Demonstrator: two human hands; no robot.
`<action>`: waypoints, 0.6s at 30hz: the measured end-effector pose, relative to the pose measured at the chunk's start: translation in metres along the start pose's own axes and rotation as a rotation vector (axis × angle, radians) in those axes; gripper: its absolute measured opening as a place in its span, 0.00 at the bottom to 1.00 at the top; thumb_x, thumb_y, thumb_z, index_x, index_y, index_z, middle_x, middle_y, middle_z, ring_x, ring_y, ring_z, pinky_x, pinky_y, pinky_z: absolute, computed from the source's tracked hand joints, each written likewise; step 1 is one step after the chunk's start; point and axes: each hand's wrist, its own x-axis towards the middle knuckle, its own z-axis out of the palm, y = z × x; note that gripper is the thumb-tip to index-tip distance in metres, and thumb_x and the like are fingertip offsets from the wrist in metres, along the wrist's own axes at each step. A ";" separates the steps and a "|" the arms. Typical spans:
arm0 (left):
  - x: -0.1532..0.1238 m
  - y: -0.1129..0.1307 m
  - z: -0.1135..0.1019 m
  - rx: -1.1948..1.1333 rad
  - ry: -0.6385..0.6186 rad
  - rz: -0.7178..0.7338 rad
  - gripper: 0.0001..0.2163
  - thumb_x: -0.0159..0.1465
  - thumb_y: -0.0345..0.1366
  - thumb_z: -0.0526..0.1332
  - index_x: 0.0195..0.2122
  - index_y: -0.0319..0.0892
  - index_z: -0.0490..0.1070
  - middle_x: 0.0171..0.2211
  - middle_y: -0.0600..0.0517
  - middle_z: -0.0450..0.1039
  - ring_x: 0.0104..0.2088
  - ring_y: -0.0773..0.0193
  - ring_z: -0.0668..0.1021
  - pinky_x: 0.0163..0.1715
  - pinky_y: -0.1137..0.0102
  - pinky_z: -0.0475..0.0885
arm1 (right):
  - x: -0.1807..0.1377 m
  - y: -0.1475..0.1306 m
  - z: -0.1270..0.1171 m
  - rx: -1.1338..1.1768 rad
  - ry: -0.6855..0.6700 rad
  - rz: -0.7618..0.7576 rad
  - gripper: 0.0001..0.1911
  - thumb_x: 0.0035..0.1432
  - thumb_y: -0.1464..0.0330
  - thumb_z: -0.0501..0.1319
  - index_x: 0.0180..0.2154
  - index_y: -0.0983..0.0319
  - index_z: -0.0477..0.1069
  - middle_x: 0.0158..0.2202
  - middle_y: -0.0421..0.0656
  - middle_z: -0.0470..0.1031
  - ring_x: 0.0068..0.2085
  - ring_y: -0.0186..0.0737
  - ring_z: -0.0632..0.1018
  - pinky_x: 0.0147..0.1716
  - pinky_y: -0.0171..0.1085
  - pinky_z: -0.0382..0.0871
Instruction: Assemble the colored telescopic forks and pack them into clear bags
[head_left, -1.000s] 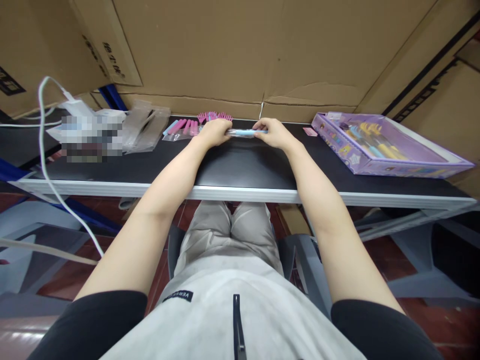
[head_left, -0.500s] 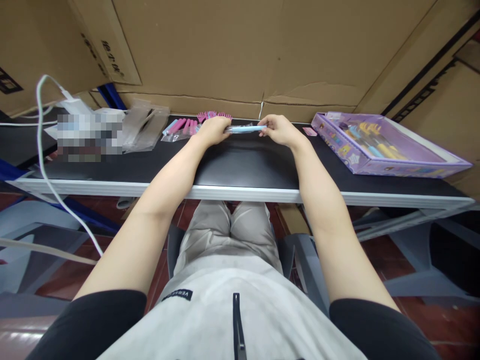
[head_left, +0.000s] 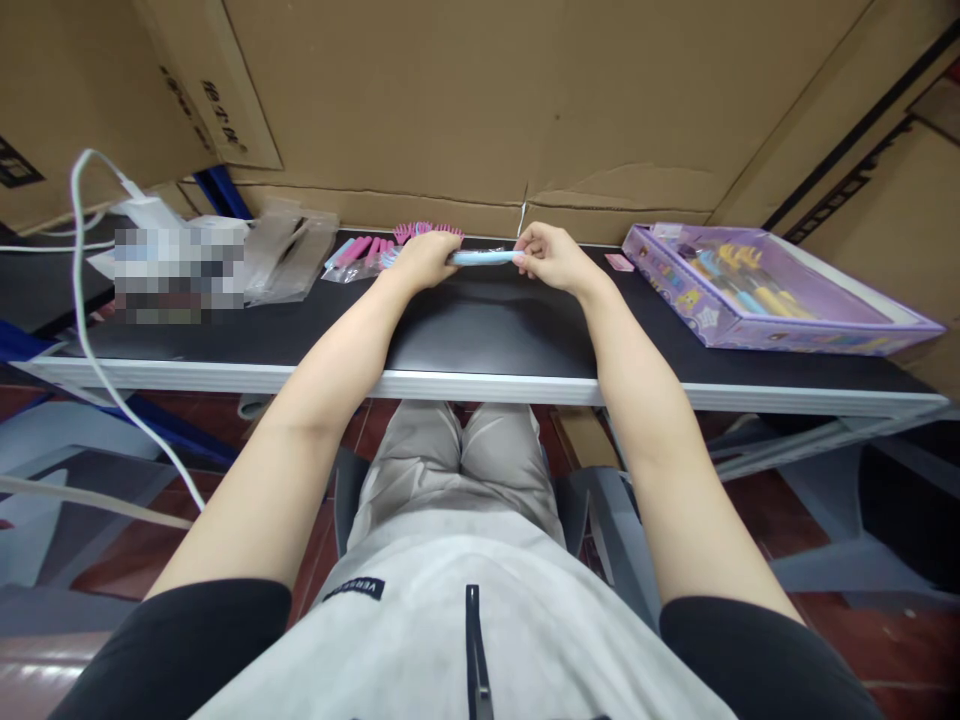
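A light-blue handled brush [head_left: 484, 258] in a clear plastic sleeve is stretched level between my hands, above the black tabletop. My left hand [head_left: 429, 260] is closed around its left part, so most of that end is hidden. At the right tip, the thumb and fingers of my right hand [head_left: 551, 258] pinch the handle or its sleeve; which of these cannot be made out. Beside and behind my left hand lie pink-handled brushes [head_left: 358, 252], some in clear wrapping, with pink toothed heads [head_left: 448, 231] showing past the knuckles.
A purple open box [head_left: 720, 325] on the right holds several brushes with blue and yellow handles [head_left: 750, 285]. A small pink card [head_left: 619, 263] lies near it. Clear plastic bags [head_left: 292, 250] and a white cable [head_left: 79, 250] are on the left. Cardboard [head_left: 480, 100] stands behind the tabletop.
My right hand has shifted slightly left, closer to my left hand, along with the tip of the blue handle. The left hand has barely moved and keeps its grip.
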 end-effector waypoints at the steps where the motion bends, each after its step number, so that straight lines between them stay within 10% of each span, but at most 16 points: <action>1: 0.001 -0.001 0.000 -0.010 -0.002 0.006 0.07 0.65 0.33 0.63 0.43 0.44 0.79 0.41 0.44 0.80 0.49 0.48 0.79 0.50 0.62 0.72 | 0.000 0.001 0.000 0.001 -0.017 0.002 0.17 0.59 0.68 0.77 0.36 0.57 0.68 0.27 0.37 0.71 0.30 0.36 0.75 0.34 0.39 0.79; 18: -0.004 0.017 -0.012 -0.033 -0.048 0.026 0.09 0.66 0.37 0.67 0.46 0.45 0.78 0.44 0.45 0.83 0.50 0.49 0.81 0.49 0.64 0.72 | -0.012 -0.018 -0.015 0.218 0.108 0.112 0.23 0.55 0.64 0.81 0.36 0.57 0.67 0.31 0.40 0.72 0.36 0.40 0.77 0.39 0.43 0.79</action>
